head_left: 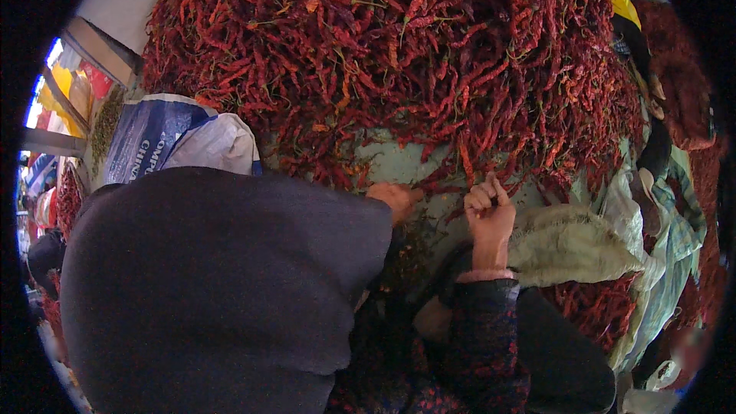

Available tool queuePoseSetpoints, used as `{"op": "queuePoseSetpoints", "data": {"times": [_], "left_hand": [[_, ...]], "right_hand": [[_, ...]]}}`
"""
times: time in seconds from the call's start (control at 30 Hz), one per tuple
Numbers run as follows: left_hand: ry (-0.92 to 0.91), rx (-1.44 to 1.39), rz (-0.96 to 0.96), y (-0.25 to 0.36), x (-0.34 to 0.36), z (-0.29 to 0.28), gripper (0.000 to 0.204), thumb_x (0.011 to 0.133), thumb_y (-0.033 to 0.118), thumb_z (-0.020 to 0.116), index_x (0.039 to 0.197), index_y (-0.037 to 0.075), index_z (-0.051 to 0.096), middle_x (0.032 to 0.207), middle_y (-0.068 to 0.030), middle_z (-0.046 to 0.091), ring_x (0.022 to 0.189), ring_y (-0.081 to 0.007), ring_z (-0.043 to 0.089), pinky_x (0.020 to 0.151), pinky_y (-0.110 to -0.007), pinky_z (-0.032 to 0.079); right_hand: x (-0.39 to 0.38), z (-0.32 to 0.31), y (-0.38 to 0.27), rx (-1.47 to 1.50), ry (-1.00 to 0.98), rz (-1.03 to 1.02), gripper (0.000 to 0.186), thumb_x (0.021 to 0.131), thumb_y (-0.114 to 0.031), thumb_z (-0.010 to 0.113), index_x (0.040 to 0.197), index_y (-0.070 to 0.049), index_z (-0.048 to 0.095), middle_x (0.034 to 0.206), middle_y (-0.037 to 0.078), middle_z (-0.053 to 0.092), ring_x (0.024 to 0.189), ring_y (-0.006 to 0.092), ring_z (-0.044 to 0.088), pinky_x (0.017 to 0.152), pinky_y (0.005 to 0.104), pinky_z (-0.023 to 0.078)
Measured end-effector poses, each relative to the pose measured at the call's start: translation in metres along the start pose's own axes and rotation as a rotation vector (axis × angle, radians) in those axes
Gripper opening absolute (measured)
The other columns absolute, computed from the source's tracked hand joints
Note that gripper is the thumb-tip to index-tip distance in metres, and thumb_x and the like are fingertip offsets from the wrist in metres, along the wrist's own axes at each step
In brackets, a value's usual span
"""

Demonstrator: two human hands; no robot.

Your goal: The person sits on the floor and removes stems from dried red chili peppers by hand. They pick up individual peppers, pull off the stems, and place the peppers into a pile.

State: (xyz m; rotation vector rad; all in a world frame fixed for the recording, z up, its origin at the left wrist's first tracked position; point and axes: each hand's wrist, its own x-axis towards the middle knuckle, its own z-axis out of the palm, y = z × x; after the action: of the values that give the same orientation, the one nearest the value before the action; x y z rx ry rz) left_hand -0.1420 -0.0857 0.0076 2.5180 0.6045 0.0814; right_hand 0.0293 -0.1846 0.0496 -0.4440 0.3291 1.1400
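A large heap of dried red chili peppers (399, 54) rises in front of me, with loose ones spilling onto a pale green surface (410, 149) at its foot. My right hand (491, 211) is raised just above this surface, fingers curled in and fingertips pinched together. What the pinch holds, if anything, is too small to make out. To its left, my left hand (395, 201) is closed low beside the loose chilies; a dark grey cloth (222, 284) hides part of it. A dark red dried chili (438, 182) lies right by its fingertips, and I cannot tell whether they grip it.
A blue and white woven sack (149, 134) stands at the left of the heap. At the right, an open pale green sack (575, 245) has more red chilies (594, 310) by its mouth. Dark red filled sacks (675, 69) stand at the far right. A wooden frame (100, 50) is upper left.
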Motion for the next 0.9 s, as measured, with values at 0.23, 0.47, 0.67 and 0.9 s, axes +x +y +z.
{"op": "queuePoseSetpoints", "data": {"times": [0.23, 0.47, 0.67, 0.9], "left_hand": [[-0.176, 0.235, -0.034, -0.007, 0.010, -0.003, 0.045, 0.070, 0.015, 0.054, 0.114, 0.019, 0.048, 0.075, -0.0100, 0.059, 0.071, -0.0295, 0.058, 0.059, -0.042, 0.046], [0.081, 0.135, -0.106, -0.068, 0.000, -0.026, 0.030, 0.068, 0.007, 0.052, 0.096, 0.016, 0.059, 0.068, -0.0127, 0.059, 0.069, -0.0309, 0.058, 0.057, -0.044, 0.044], [0.271, -0.005, -0.141, -0.056, 0.008, -0.035, 0.015, 0.070, 0.010, 0.050, 0.082, 0.012, 0.059, 0.070, -0.0146, 0.058, 0.069, -0.0323, 0.056, 0.060, -0.044, 0.043], [0.174, 0.046, -0.003, -0.020, 0.045, -0.028, 0.013, 0.075, 0.015, 0.049, 0.081, 0.009, 0.058, 0.065, -0.0139, 0.058, 0.061, -0.0317, 0.056, 0.054, -0.042, 0.044]], "right_hand": [[0.003, -0.021, 0.018, -0.744, 0.348, 0.002, 0.018, 0.074, -0.011, 0.057, 0.090, -0.006, 0.052, 0.051, -0.005, 0.034, 0.042, 0.0085, 0.030, 0.039, 0.0252, 0.023], [0.013, -0.040, 0.061, -1.091, 0.318, 0.125, 0.032, 0.072, -0.008, 0.060, 0.102, -0.010, 0.052, 0.050, -0.001, 0.039, 0.037, 0.0103, 0.035, 0.034, 0.0259, 0.025], [0.007, -0.024, 0.065, -1.036, 0.277, 0.199, 0.030, 0.073, -0.010, 0.059, 0.103, -0.011, 0.053, 0.049, -0.003, 0.036, 0.037, 0.0085, 0.032, 0.035, 0.0245, 0.022], [-0.002, -0.024, 0.037, -0.780, 0.354, -0.014, 0.014, 0.077, -0.018, 0.057, 0.086, -0.008, 0.057, 0.049, -0.003, 0.040, 0.038, 0.0098, 0.034, 0.036, 0.0245, 0.025]]}}
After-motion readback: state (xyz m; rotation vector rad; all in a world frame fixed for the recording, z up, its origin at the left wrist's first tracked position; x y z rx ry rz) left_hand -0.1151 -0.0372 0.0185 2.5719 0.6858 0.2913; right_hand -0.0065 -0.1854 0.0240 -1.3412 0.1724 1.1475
